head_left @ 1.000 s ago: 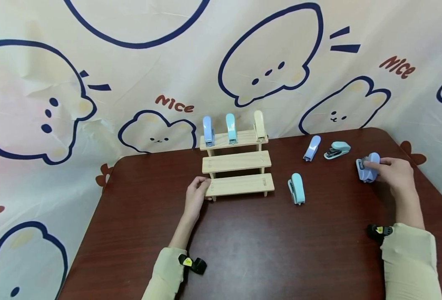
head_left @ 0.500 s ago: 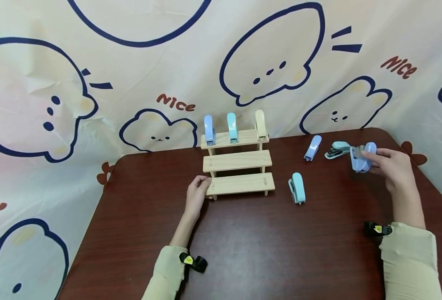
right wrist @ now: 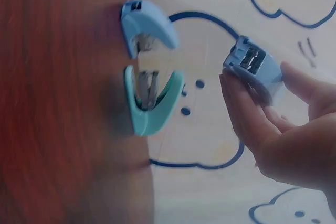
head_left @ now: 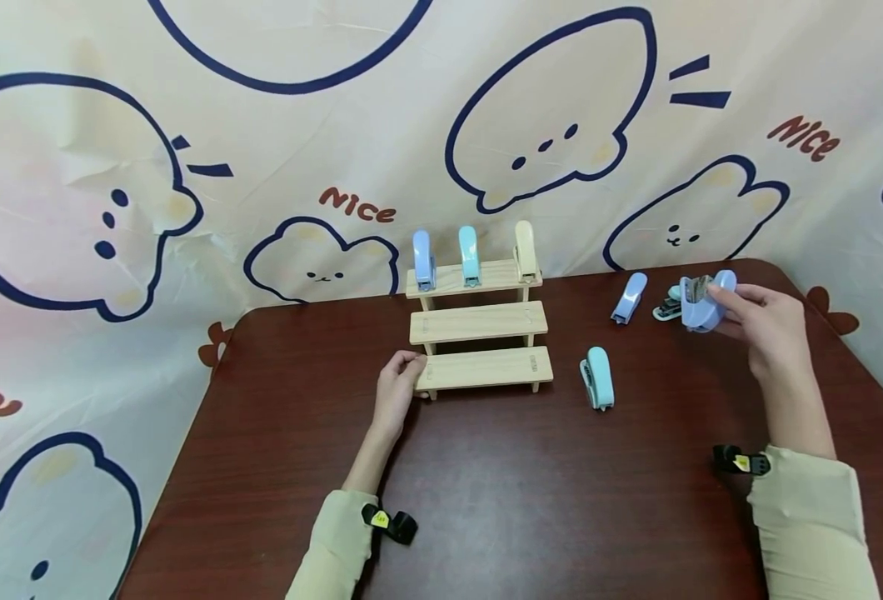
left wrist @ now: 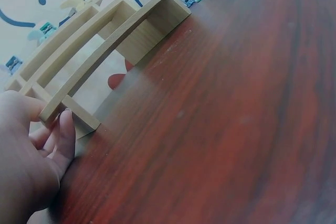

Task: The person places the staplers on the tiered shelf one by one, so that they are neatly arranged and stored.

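My left hand (head_left: 398, 387) pinches the left end of the lowest step of a three-tier wooden rack (head_left: 486, 369), thumb on top and fingers underneath. Up off the table, my right hand (head_left: 767, 321) holds a blue-purple stapler (head_left: 704, 310) between thumb and fingers; the right wrist view shows this stapler (right wrist: 257, 66) clear of the tabletop. Behind it a mint stapler (head_left: 666, 307) is partly hidden in the head view. A periwinkle stapler (head_left: 629, 298) lies to its left. Three staplers, blue (head_left: 423, 260), turquoise (head_left: 469, 256) and cream (head_left: 526, 251), stand on the rack's top step.
Another turquoise stapler (head_left: 597, 378) rests on the dark wooden table (head_left: 531, 500), right of the rack. A cloth printed with cartoon outlines (head_left: 366, 108) hangs along the table's back edge. The rack's middle step (head_left: 479, 322) is bare.
My right hand has lifted the blue-purple stapler from the table and carried it left, in front of the mint stapler. The left hand stays on the rack.
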The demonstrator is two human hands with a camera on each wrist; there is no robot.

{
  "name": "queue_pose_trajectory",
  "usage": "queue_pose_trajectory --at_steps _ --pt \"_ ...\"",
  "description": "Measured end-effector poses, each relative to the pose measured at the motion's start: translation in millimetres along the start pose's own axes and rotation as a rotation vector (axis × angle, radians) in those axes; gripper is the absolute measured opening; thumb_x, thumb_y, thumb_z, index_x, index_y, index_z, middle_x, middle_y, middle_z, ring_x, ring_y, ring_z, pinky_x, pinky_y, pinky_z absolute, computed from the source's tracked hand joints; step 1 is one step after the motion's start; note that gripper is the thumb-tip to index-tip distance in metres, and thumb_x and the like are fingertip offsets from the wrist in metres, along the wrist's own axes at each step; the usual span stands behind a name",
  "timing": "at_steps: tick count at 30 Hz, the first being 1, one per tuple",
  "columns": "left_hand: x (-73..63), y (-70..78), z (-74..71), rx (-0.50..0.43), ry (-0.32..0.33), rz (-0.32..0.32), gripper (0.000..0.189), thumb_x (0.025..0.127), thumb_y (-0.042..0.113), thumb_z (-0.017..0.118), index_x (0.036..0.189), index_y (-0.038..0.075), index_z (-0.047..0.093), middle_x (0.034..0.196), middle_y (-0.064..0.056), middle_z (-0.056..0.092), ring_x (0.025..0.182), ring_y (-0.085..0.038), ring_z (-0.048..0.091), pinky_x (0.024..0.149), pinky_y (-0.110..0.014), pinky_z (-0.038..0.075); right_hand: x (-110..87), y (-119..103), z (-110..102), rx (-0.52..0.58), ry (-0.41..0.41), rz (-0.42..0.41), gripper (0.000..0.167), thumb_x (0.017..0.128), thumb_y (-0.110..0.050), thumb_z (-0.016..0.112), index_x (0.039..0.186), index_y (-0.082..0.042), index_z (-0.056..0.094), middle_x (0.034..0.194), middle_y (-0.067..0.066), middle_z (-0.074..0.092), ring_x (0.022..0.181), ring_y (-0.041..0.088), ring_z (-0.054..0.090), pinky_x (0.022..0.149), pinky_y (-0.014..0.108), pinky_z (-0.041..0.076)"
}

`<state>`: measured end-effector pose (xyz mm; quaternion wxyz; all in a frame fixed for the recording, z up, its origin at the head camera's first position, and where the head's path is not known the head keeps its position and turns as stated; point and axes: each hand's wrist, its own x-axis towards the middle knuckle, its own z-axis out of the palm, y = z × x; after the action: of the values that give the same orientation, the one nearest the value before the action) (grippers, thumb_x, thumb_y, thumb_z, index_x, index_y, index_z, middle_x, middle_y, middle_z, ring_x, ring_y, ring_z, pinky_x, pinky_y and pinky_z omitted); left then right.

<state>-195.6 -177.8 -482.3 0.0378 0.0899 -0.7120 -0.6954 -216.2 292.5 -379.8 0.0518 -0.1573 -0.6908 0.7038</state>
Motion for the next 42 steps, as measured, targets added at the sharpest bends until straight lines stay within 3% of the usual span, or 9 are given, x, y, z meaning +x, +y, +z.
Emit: queue_pose_trajectory --at_steps 5,11,14,18,27,30,36,42 --pt "-1.0 1.4 1.1 -0.001 0.004 0.005 0.023 0.102 0.017 0.062 0.109 -0.004 0.067 0.086 -0.005 0.061 0.064 -0.012 0.059 0.054 -0.023 0.053 -6.1 -9.4 11.8 0.103 -0.057 -0.038 0.009 0.091 -0.024 0.082 0.089 -0.023 0.072 0.087 -0.011 0.068 0.07 0.003 0.072 0.06 0.019 0.059" --pt "-0.9 1.4 1.2 -0.002 0.007 0.006 0.025 0.102 0.017 0.063 0.11 -0.006 0.066 0.086 -0.004 0.06 0.064 -0.011 0.059 0.055 -0.024 0.053 -12.4 -18.3 26.6 0.152 -0.082 -0.086 0.006 0.092 -0.019 0.081 0.09 -0.022 0.075 0.09 -0.009 0.069 0.073 0.004 0.071 0.062 0.018 0.059" --pt "-1.3 1.3 1.1 0.011 0.011 0.004 0.025 0.103 0.018 0.063 0.111 -0.005 0.066 0.087 -0.004 0.061 0.065 -0.011 0.059 0.056 -0.024 0.054 -15.7 -21.7 36.4 0.229 -0.086 -0.091 0.007 0.091 -0.014 0.082 0.087 -0.017 0.078 0.089 -0.007 0.072 0.074 0.005 0.071 0.062 0.019 0.06" --pt "-0.7 2.2 -1.3 0.028 0.018 0.008 0.023 0.103 0.018 0.062 0.11 -0.003 0.066 0.088 -0.005 0.059 0.066 -0.012 0.058 0.056 -0.025 0.054 -18.8 -26.3 58.5 0.354 -0.108 -0.077 0.009 0.091 -0.008 0.08 0.083 -0.011 0.08 0.088 -0.003 0.075 0.075 0.007 0.073 0.061 0.022 0.06" --pt "-0.5 0.4 4.7 0.022 0.031 0.017 0.021 0.102 0.018 0.062 0.106 -0.002 0.066 0.088 -0.006 0.059 0.064 -0.013 0.058 0.055 -0.024 0.054 -26.5 -30.1 108.3 0.496 -0.173 -0.056 0.006 0.094 -0.011 0.077 0.09 -0.008 0.079 0.102 0.005 0.072 0.086 0.012 0.073 0.071 0.025 0.062" --pt "-0.6 0.1 4.5 0.021 0.032 0.017 0.021 0.102 0.018 0.062 0.106 -0.002 0.066 0.089 -0.006 0.059 0.063 -0.013 0.058 0.055 -0.024 0.054 -26.9 -27.9 123.0 0.451 -0.176 -0.047 0.009 0.096 -0.016 0.076 0.096 -0.007 0.078 0.116 0.011 0.067 0.09 0.012 0.072 0.073 0.023 0.061" --pt "0.0 -0.1 3.7 0.033 0.032 0.008 0.021 0.103 0.018 0.062 0.106 -0.002 0.066 0.088 -0.005 0.06 0.063 -0.012 0.058 0.055 -0.024 0.054 -26.5 -23.0 136.2 0.272 -0.155 -0.018 0.033 0.097 -0.026 0.075 0.121 -0.002 0.071 0.14 0.021 0.055 0.097 0.013 0.069 0.078 0.021 0.06" --pt "0.0 -0.4 3.6 0.024 0.031 0.011 0.021 0.103 0.017 0.061 0.107 -0.003 0.066 0.087 -0.006 0.06 0.063 -0.012 0.058 0.055 -0.024 0.053 -25.2 -19.9 135.7 0.193 -0.154 -0.024 0.035 0.097 -0.025 0.075 0.121 -0.001 0.068 0.115 0.007 0.066 0.086 0.009 0.071 0.074 0.019 0.06"
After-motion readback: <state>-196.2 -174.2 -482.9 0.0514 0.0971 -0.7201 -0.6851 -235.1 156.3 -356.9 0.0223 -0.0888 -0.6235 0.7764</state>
